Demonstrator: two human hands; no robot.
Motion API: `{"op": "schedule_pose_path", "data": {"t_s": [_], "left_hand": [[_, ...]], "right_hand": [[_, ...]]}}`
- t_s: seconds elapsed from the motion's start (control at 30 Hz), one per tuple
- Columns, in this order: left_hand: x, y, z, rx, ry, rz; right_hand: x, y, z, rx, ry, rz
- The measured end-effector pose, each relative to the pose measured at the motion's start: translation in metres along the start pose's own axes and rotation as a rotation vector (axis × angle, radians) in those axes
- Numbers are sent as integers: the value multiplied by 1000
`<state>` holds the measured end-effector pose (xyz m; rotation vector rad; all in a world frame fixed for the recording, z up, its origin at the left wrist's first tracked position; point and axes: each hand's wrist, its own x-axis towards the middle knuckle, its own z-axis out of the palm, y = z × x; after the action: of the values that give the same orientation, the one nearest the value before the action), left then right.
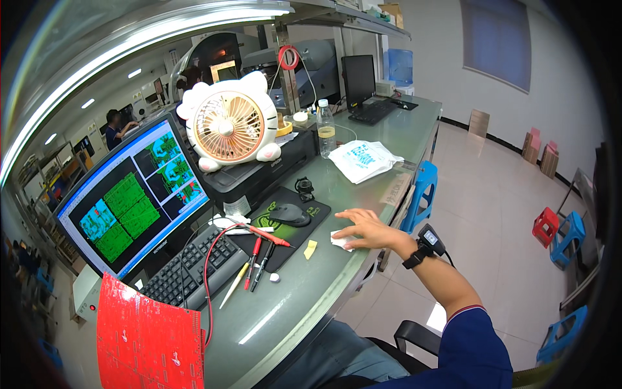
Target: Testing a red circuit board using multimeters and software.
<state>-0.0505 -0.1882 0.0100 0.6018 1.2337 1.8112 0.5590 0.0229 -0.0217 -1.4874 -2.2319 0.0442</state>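
Note:
My right hand (364, 229) is over the right edge of the green-topped bench, palm down, fingers stretched and spread. A crumpled white piece of tissue or cloth (339, 240) lies on the bench under its thumb and forefinger; no grip on it is evident. On that wrist is a black strap with a small box-shaped device (430, 241). Left of the hand lies a small yellow scrap (311, 249). My left hand is out of view. A large red circuit board panel (149, 337) stands tilted at the lower left, with no hand visible on it.
Beside the keyboard (194, 266) lie red and black test probes (254, 262), tweezers (234, 285) and a small white cap (275, 277). A mouse (289, 214) rests on a black mat. Behind are a monitor (133, 201), cat-shaped fan (227, 126), bottle (326, 129) and white bag (364, 161).

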Motion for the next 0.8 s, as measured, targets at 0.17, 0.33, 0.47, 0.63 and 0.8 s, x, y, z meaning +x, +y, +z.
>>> {"op": "schedule_pose_path", "data": {"t_s": [0.17, 0.33, 0.47, 0.63, 0.8], "left_hand": [[0, -1, 0, 6, -7, -2], [-1, -2, 0, -2, -16, -4], [-2, 0, 1, -3, -27, -7], [-1, 2, -1, -3, -55, -19], [8, 6, -4, 22, -118, -58]], "right_hand": [[24, 6, 10, 82, 19, -26], [39, 1, 17, 42, 40, -45], [38, -3, 30, 165, 342, 99], [22, -6, -11, 552, 442, 428], [-52, 9, -35, 575, 435, 457]]}}
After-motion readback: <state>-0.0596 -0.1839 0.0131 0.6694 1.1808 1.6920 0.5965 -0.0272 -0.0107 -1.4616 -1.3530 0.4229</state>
